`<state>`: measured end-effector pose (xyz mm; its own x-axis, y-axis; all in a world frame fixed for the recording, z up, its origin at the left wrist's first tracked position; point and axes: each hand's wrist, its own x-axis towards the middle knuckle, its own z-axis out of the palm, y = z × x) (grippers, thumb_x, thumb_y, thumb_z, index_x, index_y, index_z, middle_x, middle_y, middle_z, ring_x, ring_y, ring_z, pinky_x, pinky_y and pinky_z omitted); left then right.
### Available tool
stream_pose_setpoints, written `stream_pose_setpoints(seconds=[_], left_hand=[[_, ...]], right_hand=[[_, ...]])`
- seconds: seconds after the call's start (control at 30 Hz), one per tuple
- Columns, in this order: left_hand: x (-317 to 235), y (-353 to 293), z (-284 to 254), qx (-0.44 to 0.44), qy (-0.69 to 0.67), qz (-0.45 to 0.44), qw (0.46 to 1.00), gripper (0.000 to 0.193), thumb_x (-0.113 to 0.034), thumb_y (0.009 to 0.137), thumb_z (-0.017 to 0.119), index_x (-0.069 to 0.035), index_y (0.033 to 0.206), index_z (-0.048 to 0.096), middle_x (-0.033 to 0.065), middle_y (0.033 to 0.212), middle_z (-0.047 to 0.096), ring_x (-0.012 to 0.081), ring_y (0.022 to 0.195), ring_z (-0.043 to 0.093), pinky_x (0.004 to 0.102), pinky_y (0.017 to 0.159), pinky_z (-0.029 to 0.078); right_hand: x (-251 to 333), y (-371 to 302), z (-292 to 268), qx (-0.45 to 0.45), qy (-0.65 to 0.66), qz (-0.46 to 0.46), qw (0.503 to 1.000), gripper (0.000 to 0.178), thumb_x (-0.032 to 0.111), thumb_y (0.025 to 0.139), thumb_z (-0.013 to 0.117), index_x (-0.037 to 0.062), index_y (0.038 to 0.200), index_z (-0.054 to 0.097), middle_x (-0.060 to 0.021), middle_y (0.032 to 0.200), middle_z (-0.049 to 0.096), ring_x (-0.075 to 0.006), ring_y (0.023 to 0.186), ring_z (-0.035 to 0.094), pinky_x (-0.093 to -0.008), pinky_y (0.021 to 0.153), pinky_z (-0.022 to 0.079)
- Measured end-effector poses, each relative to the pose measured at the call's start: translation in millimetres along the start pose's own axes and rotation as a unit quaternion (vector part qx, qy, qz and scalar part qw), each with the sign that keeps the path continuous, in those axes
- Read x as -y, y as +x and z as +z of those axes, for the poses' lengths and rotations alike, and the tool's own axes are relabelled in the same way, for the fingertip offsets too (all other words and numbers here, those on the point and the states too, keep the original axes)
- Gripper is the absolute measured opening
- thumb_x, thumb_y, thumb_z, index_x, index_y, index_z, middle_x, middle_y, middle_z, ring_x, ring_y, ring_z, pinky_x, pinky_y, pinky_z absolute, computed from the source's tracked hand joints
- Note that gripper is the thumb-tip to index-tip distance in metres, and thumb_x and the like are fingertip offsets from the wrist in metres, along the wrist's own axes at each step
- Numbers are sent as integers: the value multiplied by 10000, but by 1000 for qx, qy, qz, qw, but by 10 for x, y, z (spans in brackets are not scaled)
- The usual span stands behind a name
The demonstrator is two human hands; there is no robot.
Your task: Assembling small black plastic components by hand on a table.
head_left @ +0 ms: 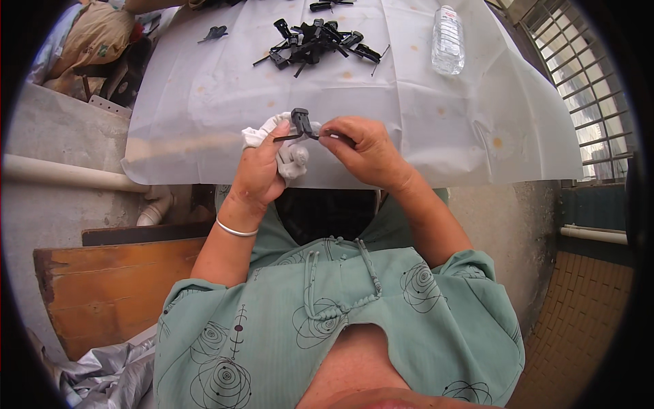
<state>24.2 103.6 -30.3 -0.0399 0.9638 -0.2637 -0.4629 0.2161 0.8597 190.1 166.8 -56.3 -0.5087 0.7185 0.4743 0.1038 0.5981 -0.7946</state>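
Note:
Both of my hands are raised over the near edge of the covered table, around one black plastic part [300,123] with a blocky head and thin arms. My left hand [261,167] is closed on this part, its thumb along one thin arm, and a crumpled white cloth [293,162] is bunched in the same hand. With thumb and fingers pinched, my right hand [368,146] grips the part's other side; its fingertips hide that end. Farther back lies a heap of similar black plastic parts [317,44].
A translucent plastic sheet [204,146] covers the table. One loose black part [214,33] lies left of the heap, others [330,5] behind it. At the back right is a clear bottle [447,44]. A wooden board [122,279] and a pipe [68,172] are at the left, a barred window [586,75] at the right.

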Motion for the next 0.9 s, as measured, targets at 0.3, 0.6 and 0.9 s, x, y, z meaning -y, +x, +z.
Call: stream_pose_setpoints(seconds=[0.3, 0.6, 0.9], left_hand=[[43, 20, 142, 5, 147, 157, 976, 243, -75, 903, 477, -2, 1135, 467, 47, 857, 572, 70, 603, 514, 201, 511, 440], [16, -67, 181, 12, 224, 160, 961, 306, -32, 852, 526, 29, 1146, 469, 49, 879, 561, 71, 635, 524, 209, 537, 466], [116, 3, 150, -39, 504, 383, 773, 284, -6, 807, 552, 61, 1080, 515, 83, 893, 587, 115, 756, 554, 249, 704, 484]], right_hand=[[342, 34, 67, -89, -26, -62, 994, 145, 91, 756, 683, 0, 790, 576, -77, 660, 550, -127, 491, 446, -249, 470, 389], [219, 71, 7, -13, 131, 77, 988, 238, 176, 888, 543, -8, 739, 554, -42, 583, 476, -113, 538, 425, -267, 512, 380], [113, 6, 208, -4, 116, 167, 979, 249, 167, 907, 500, -12, 749, 571, 0, 590, 505, -78, 571, 415, -263, 525, 383]])
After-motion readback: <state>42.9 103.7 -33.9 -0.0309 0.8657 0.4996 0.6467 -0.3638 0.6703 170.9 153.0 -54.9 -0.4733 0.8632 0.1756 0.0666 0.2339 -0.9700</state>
